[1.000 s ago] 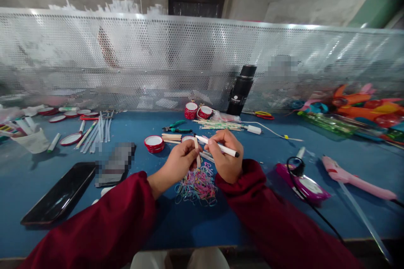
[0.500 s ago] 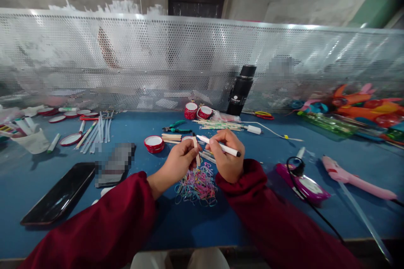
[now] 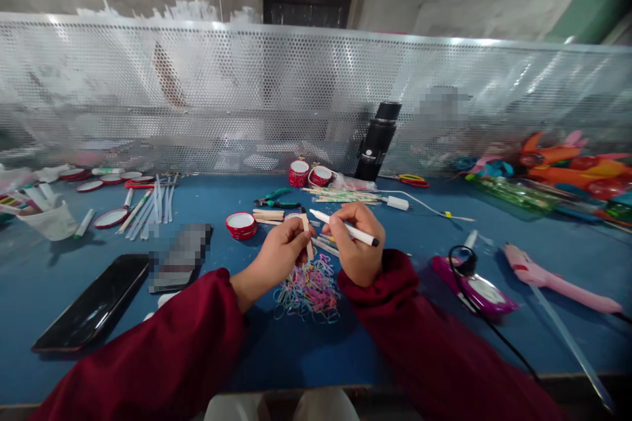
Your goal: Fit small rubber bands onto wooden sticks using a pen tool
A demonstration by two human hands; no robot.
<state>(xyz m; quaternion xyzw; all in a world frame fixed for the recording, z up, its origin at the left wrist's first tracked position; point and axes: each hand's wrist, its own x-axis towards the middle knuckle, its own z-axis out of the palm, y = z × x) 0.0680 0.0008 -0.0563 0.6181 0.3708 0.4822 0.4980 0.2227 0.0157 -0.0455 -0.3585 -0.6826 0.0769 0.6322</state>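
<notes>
My left hand (image 3: 284, 248) pinches a wooden craft stick (image 3: 309, 245) that stands nearly upright and has a dark mark at its top end. In my right hand (image 3: 359, 247) is a white marker (image 3: 356, 231) with a black rear end, gripped like a pen. The marker's front points left, a little to the right of the stick's top; whether they touch I cannot tell. Below both hands lies a heap of coloured rubber bands (image 3: 310, 291). Just beyond my left hand are more craft sticks (image 3: 268, 216) and a stack of red-rimmed round lids (image 3: 241, 225).
Green-handled pliers (image 3: 276, 198) and a black bottle (image 3: 378, 141) stand farther back. To the left are a phone (image 3: 93, 302) and a cup of markers (image 3: 52, 220). On the right lie a purple device (image 3: 474, 286) with a black cable and a pink glue gun (image 3: 557, 279).
The marker's front has drawn slightly right, away from the top of the craft stick. My left hand and the stick have hardly moved.
</notes>
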